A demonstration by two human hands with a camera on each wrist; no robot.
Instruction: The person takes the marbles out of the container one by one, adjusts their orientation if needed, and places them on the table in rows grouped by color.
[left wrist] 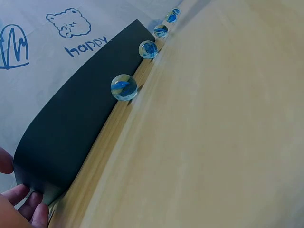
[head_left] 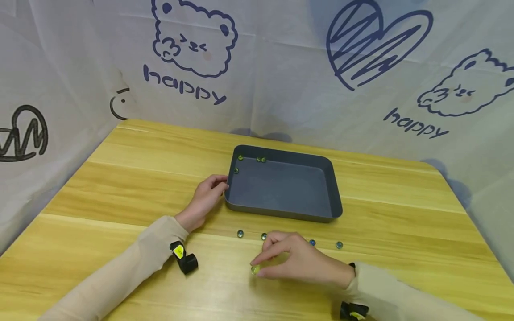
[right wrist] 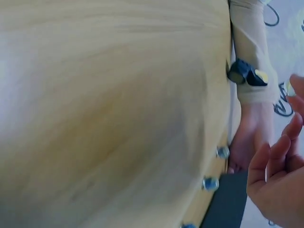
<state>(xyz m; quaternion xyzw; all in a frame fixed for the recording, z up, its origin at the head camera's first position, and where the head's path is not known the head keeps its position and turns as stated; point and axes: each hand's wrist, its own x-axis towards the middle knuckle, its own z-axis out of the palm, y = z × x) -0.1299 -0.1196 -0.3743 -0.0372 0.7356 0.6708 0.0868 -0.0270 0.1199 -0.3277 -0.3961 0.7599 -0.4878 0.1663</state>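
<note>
My right hand (head_left: 295, 257) pinches a yellow-green marble (head_left: 254, 269) between thumb and index fingertip, in front of the tray. The same marble (right wrist: 290, 89) shows partly at the right edge of the right wrist view. My left hand (head_left: 205, 196) touches the outer left wall of a dark grey rectangular tray (head_left: 283, 217), its fingertips at the near left corner in the left wrist view. Several yellow-green marbles (head_left: 240, 157) lie inside the tray along its back left. Clear marbles with blue swirls (left wrist: 124, 87) stand in a row along the tray's near side; the right hand partly covers that row in the head view.
The tray sits on a wood-grain table (head_left: 132, 187) with rounded back corners. White cloth (head_left: 277, 67) with drawn bears, hearts and lettering hangs behind and beside it. Both wrists wear black camera mounts (head_left: 185, 258) over beige sleeves.
</note>
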